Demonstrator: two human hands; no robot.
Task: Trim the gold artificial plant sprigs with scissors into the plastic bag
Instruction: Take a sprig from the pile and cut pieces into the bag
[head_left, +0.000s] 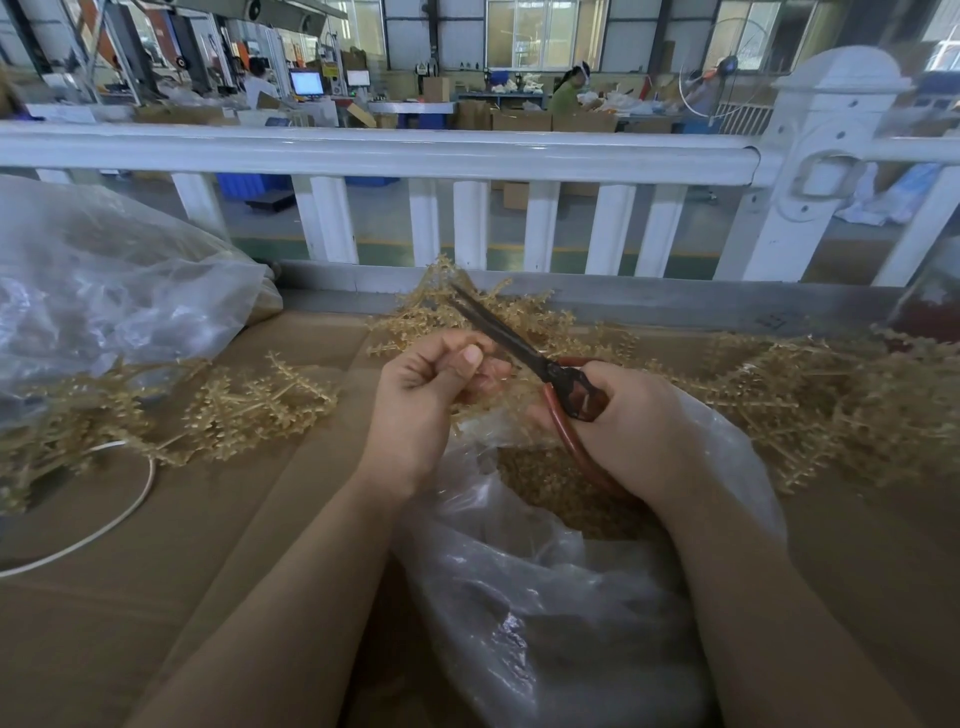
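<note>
Right now the left hand (431, 395) is pinching a gold sprig (470, 317) over the open plastic bag (545, 597), and the right hand (639, 431) is gripping the scissors (519, 348). Blades are sitting close to the fingers, so a snip may be nicking them, or bits may be missing the bag.

A white railing (363, 153) with square balusters crosses the view, ending at a capped white post (826, 156) on the right; beyond it lies a grey workshop floor (384, 218) with a green and yellow strip; cardboard boxes (519, 122), blue crates (249, 184) and a lit monitor (306, 82) stand farther back (two seated people work there); daylight enters through tall windows (535, 31).
</note>
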